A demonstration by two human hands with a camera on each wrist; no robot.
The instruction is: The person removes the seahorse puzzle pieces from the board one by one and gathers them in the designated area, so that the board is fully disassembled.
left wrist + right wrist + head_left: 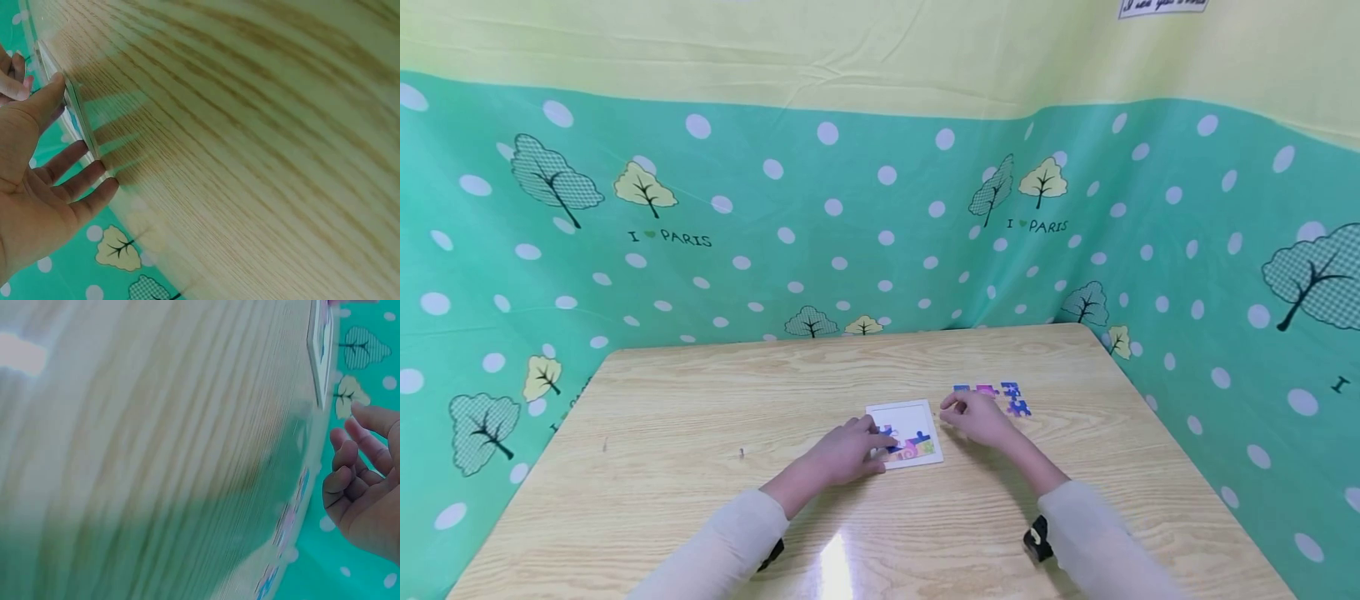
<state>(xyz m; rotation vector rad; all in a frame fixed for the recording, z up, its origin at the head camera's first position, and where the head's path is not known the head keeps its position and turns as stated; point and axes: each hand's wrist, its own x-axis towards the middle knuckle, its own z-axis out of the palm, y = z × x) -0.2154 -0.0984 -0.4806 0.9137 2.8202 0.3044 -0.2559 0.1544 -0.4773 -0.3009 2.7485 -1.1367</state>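
A white-framed jigsaw tray (936,437) lies on the table, with several joined pieces (916,447) in blue, pink and green along its near side. My left hand (848,450) rests on the tray's left side. In the left wrist view, that hand's thumb and spread fingers touch the tray's edge (80,109). Just right of the tray, my right hand (977,418) hovers above the table. The right wrist view shows its fingers loosely bent, with nothing visible between them. Beyond this hand lie several loose jigsaw pieces (1018,407), blue and pink, some partly hidden by it.
A wood-grain table (700,400) carries everything. Green dotted curtains (850,208) printed with trees rise along its back and sides. A small dark mark (742,453) shows on the tabletop left of the tray. Black wrist devices (1038,538) sit under the sleeves.
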